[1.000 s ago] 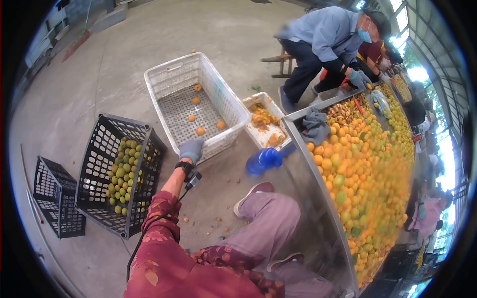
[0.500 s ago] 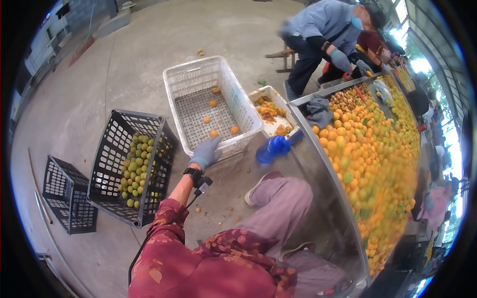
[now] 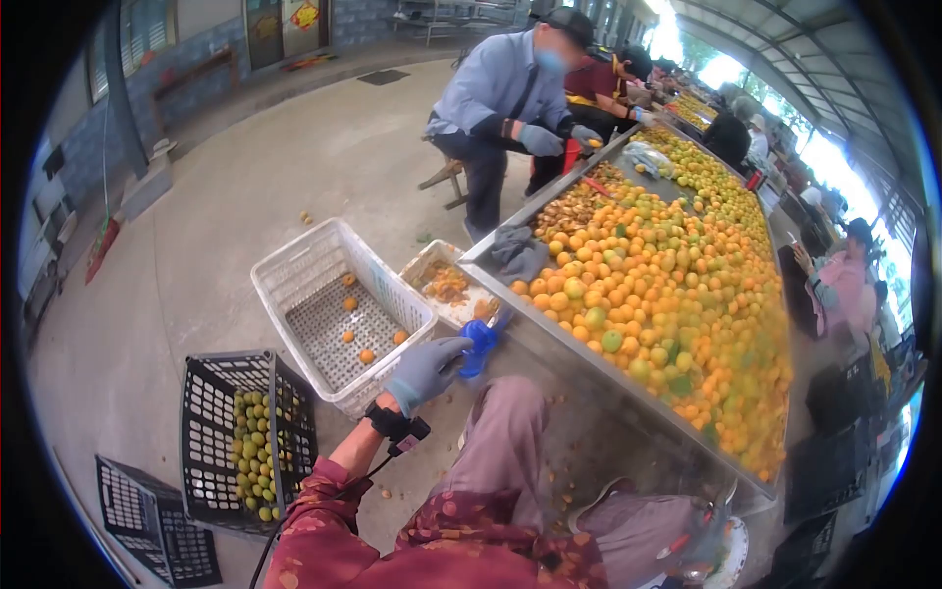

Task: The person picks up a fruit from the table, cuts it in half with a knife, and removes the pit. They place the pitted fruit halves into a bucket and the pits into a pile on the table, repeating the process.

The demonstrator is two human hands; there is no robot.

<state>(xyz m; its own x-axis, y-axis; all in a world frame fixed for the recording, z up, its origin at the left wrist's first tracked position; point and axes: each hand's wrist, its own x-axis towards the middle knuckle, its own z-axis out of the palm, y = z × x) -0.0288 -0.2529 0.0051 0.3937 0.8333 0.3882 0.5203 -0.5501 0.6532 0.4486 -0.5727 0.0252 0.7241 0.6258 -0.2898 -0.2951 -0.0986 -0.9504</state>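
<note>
My left hand [image 3: 424, 373], in a grey glove, reaches past the near corner of a white plastic crate [image 3: 285, 257]. Its fingers point right, with the tips right at a shiny blue plastic item [image 3: 479, 346] low beside the metal table. Several orange fruits [image 3: 350, 303] lie on that crate's perforated bottom. At the lower right, by my knee, my right hand [image 3: 703, 546] is a smeared shape near a thin red piece [image 3: 677, 544]; its fingers do not show clearly.
A metal-edged table [image 3: 628, 395] at my right is heaped with orange fruit [image 3: 638, 339]. A small white bin [image 3: 432, 257] holds fruit scraps. Black crates stand left, one with green fruit [image 3: 255, 452]. A gloved co-worker [image 3: 500, 98] works at the table's far side.
My left hand has left the white crate's near rim and moved right to the blue item. The view has swung up and right, showing more of the table and people.
</note>
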